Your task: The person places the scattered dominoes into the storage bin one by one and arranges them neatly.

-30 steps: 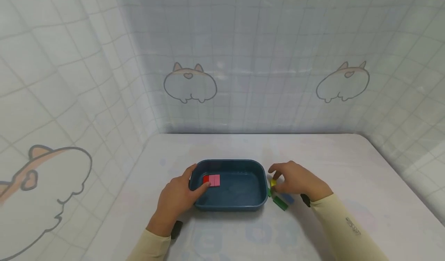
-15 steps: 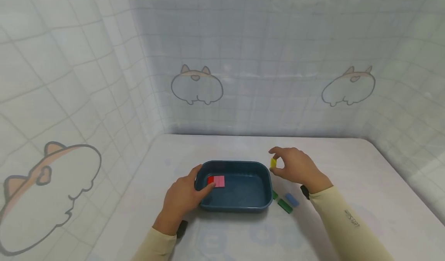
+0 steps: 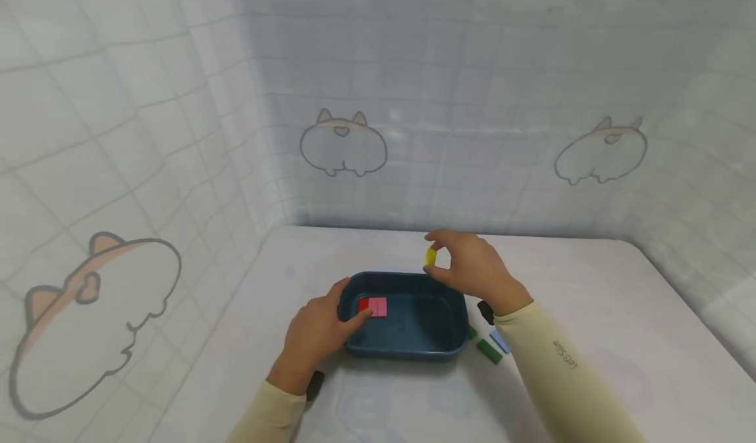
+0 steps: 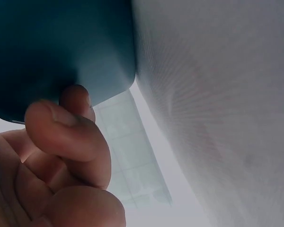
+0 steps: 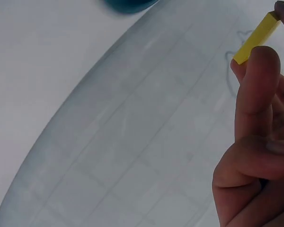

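My right hand (image 3: 472, 266) pinches the yellow block (image 5: 256, 39) end to end between thumb and fingertip, raised near the far rim of the blue tray (image 3: 401, 354). I judge the block light, rigid and sturdy (its smooth faces may slip); both ends suit the hold. My left hand (image 3: 319, 328) grips the tray's left side. The pale table (image 3: 590, 312) looks flat; grid-patterned fabric (image 3: 461, 193) hangs behind and at both sides.

Yellow block (image 3: 430, 257) is pinched midair in the right hand (image 3: 475, 266) near the far rim of the dark blue tray (image 3: 407, 355), red block (image 3: 363, 304) and pink blocks (image 3: 378, 307) inside, green blocks (image 3: 489, 351) and blue block (image 3: 499, 341) chilling to its right.
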A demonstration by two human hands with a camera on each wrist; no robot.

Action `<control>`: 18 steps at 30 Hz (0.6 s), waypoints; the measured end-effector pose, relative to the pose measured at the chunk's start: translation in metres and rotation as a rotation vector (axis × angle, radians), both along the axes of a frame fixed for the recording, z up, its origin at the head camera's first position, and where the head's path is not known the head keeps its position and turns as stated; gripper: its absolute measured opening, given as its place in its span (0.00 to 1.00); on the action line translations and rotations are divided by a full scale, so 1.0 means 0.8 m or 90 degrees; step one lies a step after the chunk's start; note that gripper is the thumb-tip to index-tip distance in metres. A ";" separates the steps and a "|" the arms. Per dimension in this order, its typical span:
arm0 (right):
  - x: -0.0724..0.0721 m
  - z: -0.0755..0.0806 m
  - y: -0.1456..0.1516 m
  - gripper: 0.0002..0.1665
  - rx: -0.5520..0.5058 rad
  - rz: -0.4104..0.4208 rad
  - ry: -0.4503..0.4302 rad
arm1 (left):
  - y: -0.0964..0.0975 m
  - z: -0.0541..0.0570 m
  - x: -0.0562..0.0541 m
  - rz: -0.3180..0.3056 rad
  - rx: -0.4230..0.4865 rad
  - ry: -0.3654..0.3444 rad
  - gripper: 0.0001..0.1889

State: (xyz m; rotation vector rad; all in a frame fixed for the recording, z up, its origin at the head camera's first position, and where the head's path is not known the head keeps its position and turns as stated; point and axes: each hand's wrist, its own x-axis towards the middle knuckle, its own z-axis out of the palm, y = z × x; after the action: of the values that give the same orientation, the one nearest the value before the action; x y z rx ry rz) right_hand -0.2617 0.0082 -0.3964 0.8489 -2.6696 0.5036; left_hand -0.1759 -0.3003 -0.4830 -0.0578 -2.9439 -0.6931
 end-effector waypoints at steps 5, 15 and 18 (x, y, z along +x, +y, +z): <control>0.001 0.003 -0.031 0.29 -0.018 0.030 0.008 | -0.001 0.004 0.001 0.000 -0.005 0.012 0.49; 0.011 -0.011 -0.081 0.27 -0.070 0.056 -0.023 | -0.004 -0.001 0.005 0.000 -0.010 0.010 0.48; 0.013 -0.015 -0.091 0.26 -0.087 0.074 -0.026 | -0.003 -0.001 0.006 -0.003 -0.005 0.013 0.47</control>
State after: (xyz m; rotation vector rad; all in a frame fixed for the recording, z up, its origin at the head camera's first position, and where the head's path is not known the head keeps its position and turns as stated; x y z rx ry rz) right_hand -0.2514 -0.0643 -0.4085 0.9664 -2.5966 0.7302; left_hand -0.1714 -0.3028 -0.4836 -0.0724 -2.9283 -0.6788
